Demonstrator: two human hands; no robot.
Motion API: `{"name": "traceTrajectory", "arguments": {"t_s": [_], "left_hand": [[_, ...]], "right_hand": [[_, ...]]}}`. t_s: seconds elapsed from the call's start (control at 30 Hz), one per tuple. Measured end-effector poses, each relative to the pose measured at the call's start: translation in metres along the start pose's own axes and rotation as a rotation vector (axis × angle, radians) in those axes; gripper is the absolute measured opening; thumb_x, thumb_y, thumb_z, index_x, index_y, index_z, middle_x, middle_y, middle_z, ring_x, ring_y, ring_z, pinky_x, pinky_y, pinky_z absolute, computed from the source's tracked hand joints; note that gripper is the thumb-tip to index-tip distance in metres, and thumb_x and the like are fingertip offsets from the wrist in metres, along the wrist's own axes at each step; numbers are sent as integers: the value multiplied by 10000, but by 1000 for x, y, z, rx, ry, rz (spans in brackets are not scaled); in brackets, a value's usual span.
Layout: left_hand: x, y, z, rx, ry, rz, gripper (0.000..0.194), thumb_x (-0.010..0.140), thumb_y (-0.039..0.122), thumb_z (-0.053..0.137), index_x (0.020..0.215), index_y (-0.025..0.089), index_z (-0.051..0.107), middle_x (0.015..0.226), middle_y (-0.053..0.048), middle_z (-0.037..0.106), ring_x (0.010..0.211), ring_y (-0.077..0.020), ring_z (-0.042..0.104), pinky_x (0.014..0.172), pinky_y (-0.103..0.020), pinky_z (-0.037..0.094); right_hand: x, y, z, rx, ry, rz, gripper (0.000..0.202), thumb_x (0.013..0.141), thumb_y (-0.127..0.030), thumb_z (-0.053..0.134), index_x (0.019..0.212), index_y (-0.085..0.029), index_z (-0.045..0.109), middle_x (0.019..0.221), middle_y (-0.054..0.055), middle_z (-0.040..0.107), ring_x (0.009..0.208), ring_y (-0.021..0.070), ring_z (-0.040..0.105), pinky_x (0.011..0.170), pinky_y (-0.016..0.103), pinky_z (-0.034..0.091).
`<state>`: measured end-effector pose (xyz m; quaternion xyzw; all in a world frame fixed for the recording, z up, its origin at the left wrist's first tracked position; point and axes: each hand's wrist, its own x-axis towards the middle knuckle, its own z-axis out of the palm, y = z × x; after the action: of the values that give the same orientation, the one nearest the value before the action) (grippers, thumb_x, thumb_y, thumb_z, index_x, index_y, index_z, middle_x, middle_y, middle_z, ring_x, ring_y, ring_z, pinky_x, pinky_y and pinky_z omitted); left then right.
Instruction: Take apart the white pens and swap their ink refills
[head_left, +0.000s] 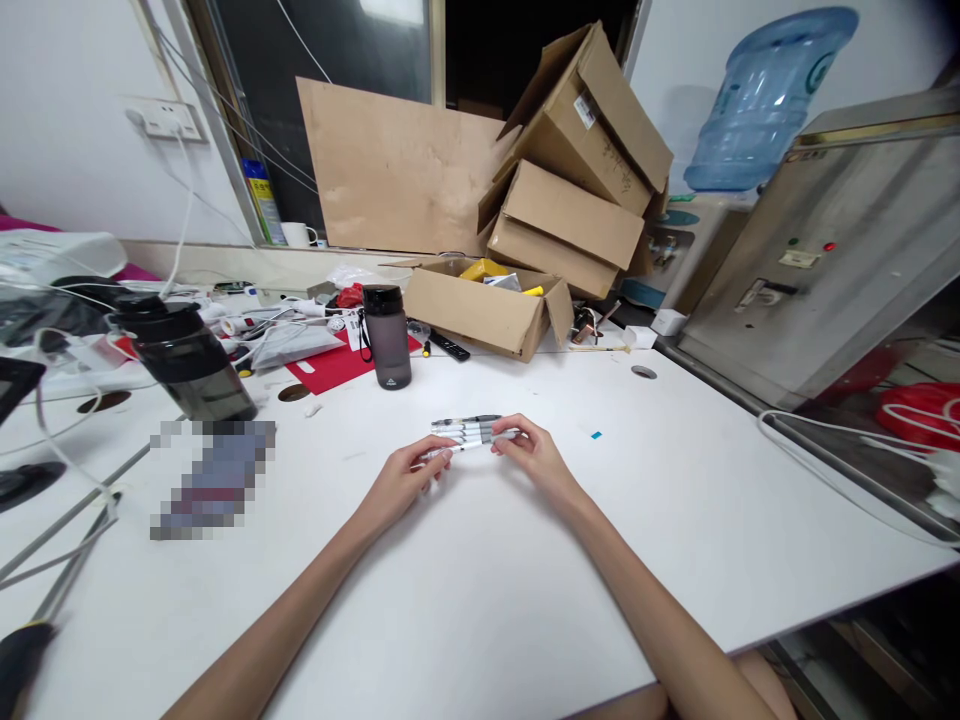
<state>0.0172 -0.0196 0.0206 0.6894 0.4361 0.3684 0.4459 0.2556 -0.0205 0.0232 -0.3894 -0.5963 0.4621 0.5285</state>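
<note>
Several pens lie side by side, roughly parallel, on the white table. The farthest one is dark and clear, and the others look white and grey. My left hand pinches the left end of the nearest pen between thumb and fingers. At the right end of the row, my right hand has its thumb and fingers closed round the pen ends. Exactly how many pens it grips is hidden by the fingers.
Two dark bottles stand behind and to the left. An open cardboard box, a remote and a red sheet lie farther back. A small blue scrap is right of my right hand.
</note>
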Motion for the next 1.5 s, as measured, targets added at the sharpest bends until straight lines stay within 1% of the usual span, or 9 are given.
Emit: {"name": "traceTrajectory", "arguments": {"t_s": [0.27, 0.37, 0.47, 0.57, 0.87, 1.03, 1.17, 1.33, 1.5], "left_hand": [[1, -2, 1, 8, 6, 3, 406, 927, 530, 573, 1122, 204, 717, 823, -22, 652, 639, -156, 534, 559, -241, 397], [1, -2, 1, 12, 1, 11, 407, 933, 529, 566, 1113, 197, 717, 834, -30, 662, 661, -164, 537, 569, -243, 395], [1, -1, 3, 40, -14, 38, 409, 961, 530, 524, 921, 178, 728, 766, -22, 630, 651, -158, 503, 576, -242, 380], [0, 2, 5, 81, -22, 40, 472, 977, 547, 491, 782, 174, 706, 669, -4, 568, 608, -149, 456, 557, -243, 346], [0, 2, 3, 90, -12, 16, 493, 978, 556, 487, 748, 184, 714, 608, 16, 545, 566, -146, 431, 555, -252, 319], [-3, 4, 4, 91, 10, 27, 387, 956, 529, 551, 929, 206, 761, 767, -8, 673, 608, -157, 458, 551, -254, 320], [-5, 7, 5, 114, -7, 11, 432, 965, 550, 528, 846, 198, 748, 705, 4, 620, 573, -143, 425, 535, -251, 305], [-4, 7, 4, 102, 18, 10, 458, 969, 551, 515, 789, 185, 724, 655, 13, 553, 571, -139, 426, 536, -246, 312], [-3, 5, 4, 74, -13, 38, 409, 965, 525, 538, 880, 186, 750, 780, -13, 659, 645, -150, 489, 568, -243, 346]], "right_hand": [[-1, 1, 1, -17, -44, 5, 212, 823, -377, 747, 966, -232, 687, 1073, 42, 673, 884, 183, 664, 862, 351, 530], [-1, 1, 2, -36, -33, 15, 250, 817, -418, 749, 962, -226, 681, 1033, 40, 659, 792, 167, 656, 777, 334, 536], [-2, 1, 3, -90, -13, 57, 288, 825, -457, 733, 979, -222, 670, 910, 16, 628, 637, 133, 590, 620, 291, 478], [-2, 2, 2, -120, -7, 56, 272, 848, -466, 708, 963, -222, 675, 837, 0, 592, 600, 121, 519, 574, 272, 419], [-1, 1, 0, -104, -61, -13, 236, 851, -432, 715, 985, -240, 682, 903, 18, 616, 740, 164, 578, 670, 296, 449], [-5, 2, 4, -183, -38, 19, 279, 932, -497, 594, 993, -239, 682, 705, -18, 546, 601, 142, 465, 576, 279, 350], [-6, 5, 4, -233, -13, 81, 360, 972, -535, 489, 1008, -234, 683, 585, -34, 489, 557, 152, 415, 549, 281, 308], [-2, 5, -2, -163, -41, 6, 261, 919, -442, 569, 1066, -246, 660, 708, -27, 536, 658, 159, 480, 643, 285, 373], [-2, 2, -4, -173, -66, 102, 319, 957, -495, 491, 1024, -219, 639, 538, -77, 353, 505, 128, 308, 549, 276, 245]]}}
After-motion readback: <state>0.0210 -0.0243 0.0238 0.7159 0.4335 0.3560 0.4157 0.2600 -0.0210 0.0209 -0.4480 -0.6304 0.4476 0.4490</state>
